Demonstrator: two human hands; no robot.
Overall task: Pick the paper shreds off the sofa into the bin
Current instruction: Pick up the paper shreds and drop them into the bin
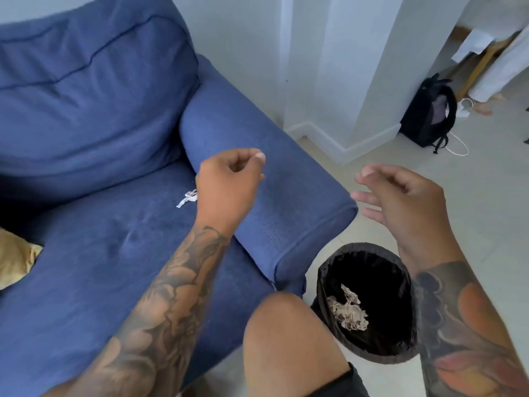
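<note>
Shreds: one small white paper shred [187, 198] lies on the blue sofa [94, 253] seat cushion, approx centre of my view, just at 9 o'clock of the left hand [229, 186] and partly tucked behind its wrist edge. More shreds, a crumpled tan clump [349, 312], sit inside the black bin [369, 303] at 5 o'clock of the frame. Bin stands on the pale floor right beside the sofa's armrest front, its black liner folded over the rim.

Left hand hovers over the armrest/seat junction, fingers curled in w/ thumb tip meeting the forefinger in a loose pinch. Can't tell if anything is held in that pinch; too blurred. Tattooed forearm runs down to 7 o'clock.

Right hand [400, 196] hangs above the floor at 12 o'clock of the bin, palm turned left, fingers spread and slightly bent, nothing in it. Its tattooed forearm crosses the bin's right rim.

My bare knee [286, 333] shows at 6 o'clock, between sofa front and bin. A yellow cloth [15, 260] pokes in at 9 o'clock on the seat. A black backpack [429, 113] leans against the white wall at 2 o'clock, white cable beside it.
</note>
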